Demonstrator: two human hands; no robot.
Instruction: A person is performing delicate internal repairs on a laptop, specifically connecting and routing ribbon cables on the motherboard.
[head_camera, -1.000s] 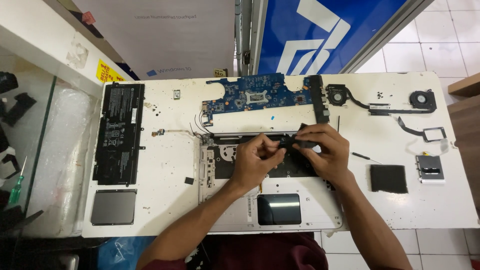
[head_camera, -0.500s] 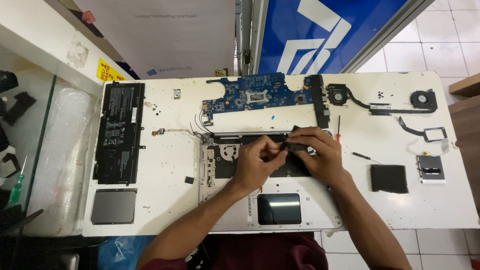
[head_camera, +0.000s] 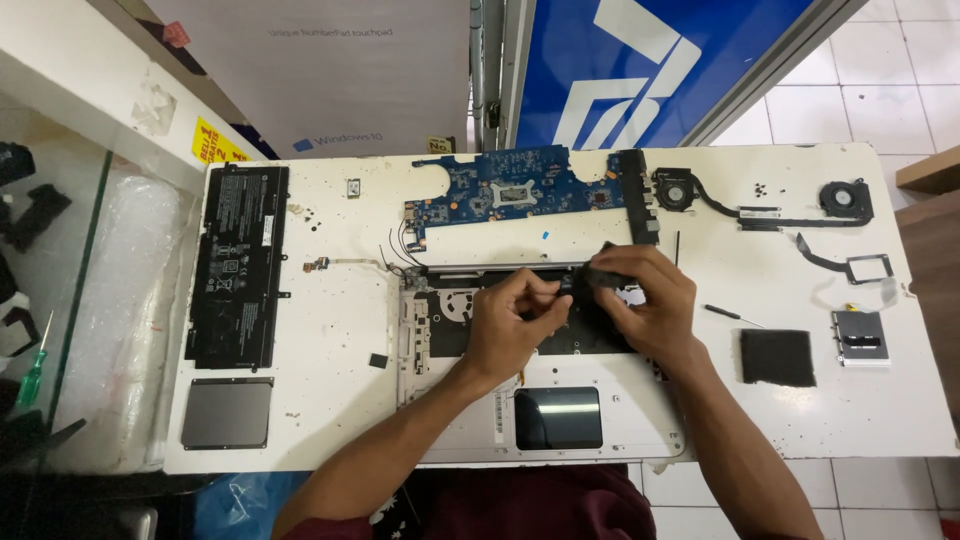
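Observation:
An opened silver laptop base (head_camera: 440, 400) lies in front of me on the white table (head_camera: 330, 330), its dark inner panel and touchpad (head_camera: 558, 418) showing. My left hand (head_camera: 512, 325) and my right hand (head_camera: 645, 305) meet over the upper middle of the base. Both pinch a small black part (head_camera: 590, 280), which the right hand's fingers partly cover. What kind of part it is cannot be made out.
A blue motherboard (head_camera: 510, 190) lies behind the base, with a black strip (head_camera: 638, 205), two fans and a heat pipe (head_camera: 760, 212) to the right. A long black battery (head_camera: 240, 265) and grey plate (head_camera: 227, 412) sit left; a black pad (head_camera: 778, 357), metal bracket (head_camera: 860, 337) and screwdriver (head_camera: 733, 316) right.
Both hands have stayed over the laptop base, shifting slightly while working the small black part between the fingers. Nothing else on the table has moved.

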